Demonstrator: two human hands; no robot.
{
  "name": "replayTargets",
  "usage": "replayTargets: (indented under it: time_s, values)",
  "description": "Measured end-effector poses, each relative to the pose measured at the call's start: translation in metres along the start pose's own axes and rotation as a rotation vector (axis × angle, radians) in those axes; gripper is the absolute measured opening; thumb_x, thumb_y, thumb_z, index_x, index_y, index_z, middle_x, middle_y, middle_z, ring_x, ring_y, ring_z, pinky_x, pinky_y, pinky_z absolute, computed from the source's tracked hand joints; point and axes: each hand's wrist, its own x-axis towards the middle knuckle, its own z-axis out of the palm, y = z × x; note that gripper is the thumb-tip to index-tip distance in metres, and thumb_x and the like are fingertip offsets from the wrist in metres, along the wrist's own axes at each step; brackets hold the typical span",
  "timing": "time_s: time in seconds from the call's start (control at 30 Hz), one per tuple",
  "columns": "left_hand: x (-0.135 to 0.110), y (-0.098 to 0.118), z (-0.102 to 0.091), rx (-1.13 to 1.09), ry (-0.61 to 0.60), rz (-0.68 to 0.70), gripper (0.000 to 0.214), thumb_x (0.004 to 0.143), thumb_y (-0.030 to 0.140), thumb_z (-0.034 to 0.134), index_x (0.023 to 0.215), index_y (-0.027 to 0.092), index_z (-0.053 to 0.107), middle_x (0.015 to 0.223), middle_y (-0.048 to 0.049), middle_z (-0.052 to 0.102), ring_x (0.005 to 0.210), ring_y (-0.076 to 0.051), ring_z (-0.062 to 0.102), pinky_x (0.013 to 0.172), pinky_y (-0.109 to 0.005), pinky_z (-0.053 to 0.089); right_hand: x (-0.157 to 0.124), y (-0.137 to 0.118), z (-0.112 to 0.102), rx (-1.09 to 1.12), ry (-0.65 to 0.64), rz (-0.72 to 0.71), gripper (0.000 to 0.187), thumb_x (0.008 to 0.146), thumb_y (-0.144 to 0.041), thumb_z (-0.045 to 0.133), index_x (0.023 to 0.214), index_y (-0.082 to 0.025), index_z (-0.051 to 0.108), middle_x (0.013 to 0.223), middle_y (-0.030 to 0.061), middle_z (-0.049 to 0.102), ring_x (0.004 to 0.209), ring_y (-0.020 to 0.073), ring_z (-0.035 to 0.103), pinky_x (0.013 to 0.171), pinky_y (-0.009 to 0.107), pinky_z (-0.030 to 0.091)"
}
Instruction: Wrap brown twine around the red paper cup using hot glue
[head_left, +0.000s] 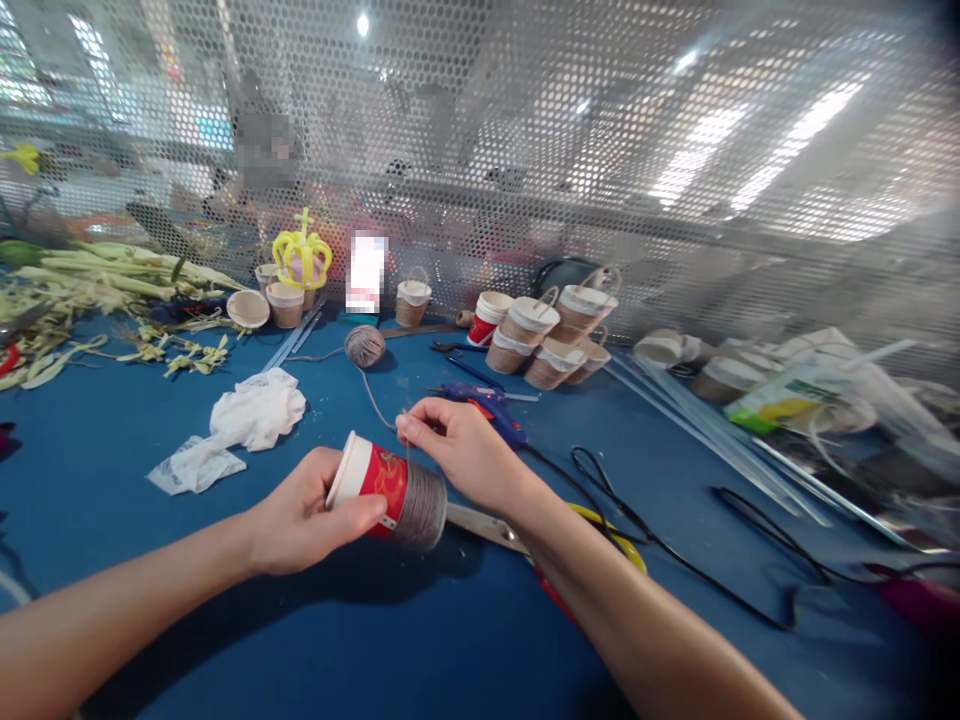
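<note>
My left hand (pixel 304 515) is wrapped round a red paper cup (pixel 379 485) held on its side above the blue table (pixel 465 630). The cup's bottom half is covered in wound grey twine (pixel 421 507). My right hand (pixel 461 450) pinches the twine strand at the cup's upper edge. The strand (pixel 373 396) runs back to a ball of twine (pixel 365 345) farther off on the table.
A blue glue gun (pixel 487 405) and its black cord lie behind my right hand; scissors (pixel 487 527) lie under my right forearm. Several twine-wrapped cups (pixel 544 335) are stacked at the back, with crumpled white cloth (pixel 255 412), palm leaves (pixel 112 275), a yellow crown (pixel 301 255) and clear glue sticks (pixel 697 415).
</note>
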Motion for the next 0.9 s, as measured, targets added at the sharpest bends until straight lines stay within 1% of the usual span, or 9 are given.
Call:
replayTargets:
  time_s: [0.23, 0.33, 0.43, 0.53, 0.63, 0.77, 0.9]
  values:
    - [-0.0021, -0.0005, -0.0006, 0.027, -0.011, 0.072, 0.024, 0.072, 0.032, 0.049, 0.055, 0.015, 0.045, 0.049, 0.0031, 0.038, 0.045, -0.007, 0.028, 0.04, -0.019, 0.022, -0.0001, 0.0009, 0.0025, 0.003, -0.047, 0.045, 0.022, 0.08, -0.026, 0.048, 0.063, -0.014, 0.055, 0.06, -0.0011, 0.055, 0.057, 0.0096, 0.047, 0.056, 0.023, 0.036]
    - [-0.0019, 0.0015, -0.0009, 0.019, -0.027, 0.086, 0.024, 0.072, 0.032, 0.049, 0.055, 0.015, 0.046, 0.048, 0.0032, 0.038, 0.045, -0.007, 0.027, 0.04, -0.019, 0.022, 0.0, 0.0001, 0.0017, 0.038, -0.04, 0.037, 0.022, 0.08, -0.027, 0.048, 0.063, -0.014, 0.054, 0.062, -0.0007, 0.056, 0.059, 0.0101, 0.048, 0.058, 0.023, 0.037]
    - [0.0001, 0.0027, -0.0011, 0.008, -0.038, 0.04, 0.023, 0.071, 0.032, 0.05, 0.055, 0.015, 0.046, 0.049, 0.0029, 0.038, 0.046, -0.007, 0.028, 0.041, -0.019, 0.022, 0.0, -0.0024, -0.0013, 0.074, 0.021, 0.007, 0.022, 0.081, -0.028, 0.047, 0.064, -0.015, 0.054, 0.065, 0.0002, 0.057, 0.063, 0.0111, 0.05, 0.062, 0.024, 0.039]
    - [0.0024, 0.0018, -0.0007, -0.051, -0.024, -0.016, 0.024, 0.07, 0.033, 0.051, 0.055, 0.015, 0.047, 0.051, 0.0028, 0.039, 0.047, -0.007, 0.03, 0.042, -0.019, 0.023, 0.0, -0.0048, -0.0051, 0.088, 0.102, -0.007, 0.022, 0.081, -0.029, 0.047, 0.066, -0.016, 0.054, 0.065, 0.0006, 0.057, 0.062, 0.0116, 0.049, 0.062, 0.025, 0.039]
    - [0.0032, -0.0001, -0.0002, -0.103, -0.002, -0.055, 0.025, 0.069, 0.035, 0.053, 0.056, 0.015, 0.048, 0.052, 0.0026, 0.041, 0.048, -0.007, 0.031, 0.044, -0.019, 0.024, 0.0002, -0.0046, -0.0067, 0.093, 0.131, -0.008, 0.021, 0.082, -0.029, 0.047, 0.066, -0.016, 0.053, 0.065, 0.0006, 0.057, 0.061, 0.0117, 0.049, 0.061, 0.025, 0.039]
    - [0.0025, -0.001, -0.0004, -0.134, -0.009, -0.067, 0.026, 0.068, 0.037, 0.054, 0.057, 0.014, 0.051, 0.052, 0.0023, 0.042, 0.048, -0.008, 0.031, 0.044, -0.019, 0.025, 0.0004, 0.0, -0.0033, 0.106, 0.099, -0.001, 0.021, 0.081, -0.028, 0.048, 0.065, -0.016, 0.053, 0.066, 0.0008, 0.057, 0.063, 0.012, 0.05, 0.063, 0.025, 0.04]
    - [0.0027, -0.0002, -0.0011, -0.15, -0.038, -0.03, 0.025, 0.068, 0.036, 0.054, 0.059, 0.013, 0.054, 0.051, 0.0021, 0.043, 0.046, -0.007, 0.031, 0.043, -0.019, 0.026, 0.0, 0.0023, 0.0014, 0.116, 0.032, 0.012, 0.021, 0.081, -0.026, 0.047, 0.064, -0.016, 0.053, 0.064, 0.0002, 0.056, 0.063, 0.0116, 0.051, 0.063, 0.025, 0.04]
